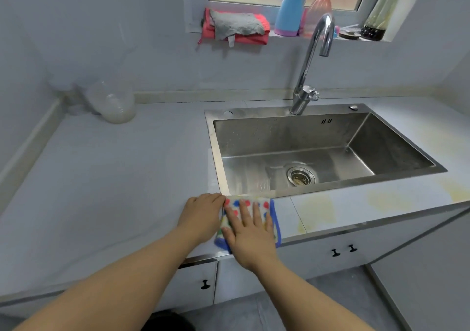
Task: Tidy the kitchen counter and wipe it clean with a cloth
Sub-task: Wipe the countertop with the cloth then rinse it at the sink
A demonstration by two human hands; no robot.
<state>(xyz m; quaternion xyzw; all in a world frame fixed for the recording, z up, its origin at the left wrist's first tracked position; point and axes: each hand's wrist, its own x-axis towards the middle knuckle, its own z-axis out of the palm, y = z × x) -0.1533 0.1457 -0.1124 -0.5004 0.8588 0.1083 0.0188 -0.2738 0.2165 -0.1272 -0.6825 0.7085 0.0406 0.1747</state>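
A folded white cloth (267, 210) with coloured dots and a blue border lies on the pale counter (114, 191), just in front of the sink's near left corner. My right hand (248, 231) presses flat on top of it, fingers spread. My left hand (203, 215) is beside it on the left, fingers curled and pinching the cloth's left edge. Yellowish stains (318, 210) mark the counter strip to the right of the cloth.
A steel sink (330, 192) with a tall tap (309, 68) fills the right half. Clear plastic containers (114, 104) stand in the back left corner. The windowsill holds red and grey rags (236, 27), a blue bottle (288, 10), an orange bottle (319, 10) and a dark bottle (379, 13).
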